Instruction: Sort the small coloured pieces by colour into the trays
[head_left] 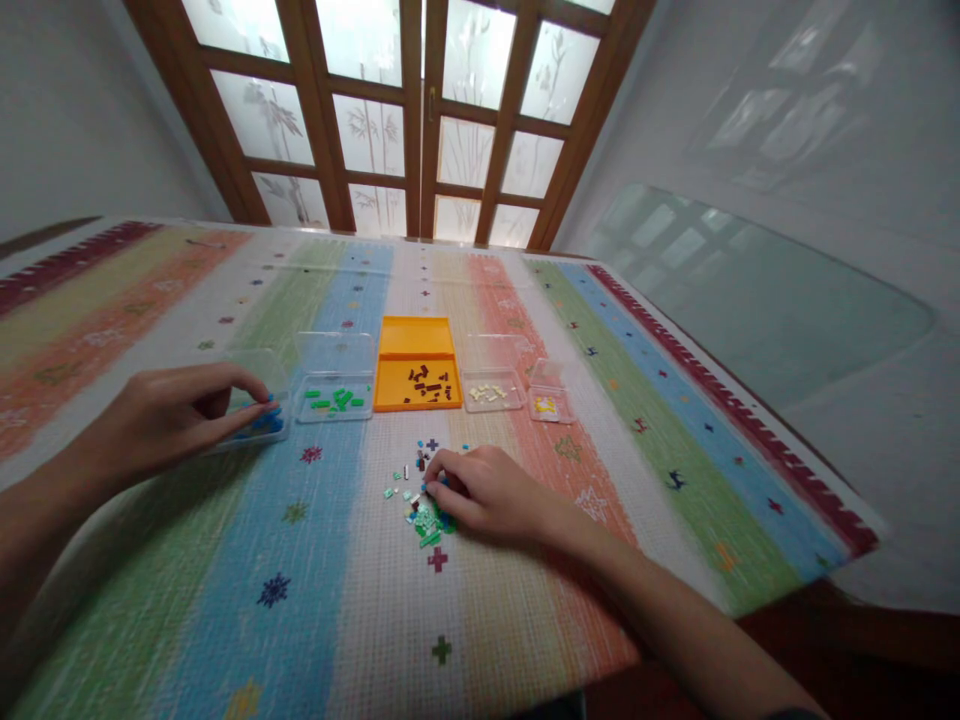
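Note:
My left hand is over the leftmost clear box, which has blue bricks in it. Its thumb and forefinger pinch a small blue brick at the box's right side. On the cloth, my right hand rests against a loose pile of small bricks, mostly pale green with some blue, brown and white ones. Thumb and forefinger are closed at the pile's upper edge, where a tiny blue brick shows at the tips. The right hand covers part of the pile.
Beyond the pile stand a clear box of green bricks, an orange case with brown bricks, a clear box of cream bricks and a smaller box of yellow ones, all with lids raised. A striped tablecloth covers the table.

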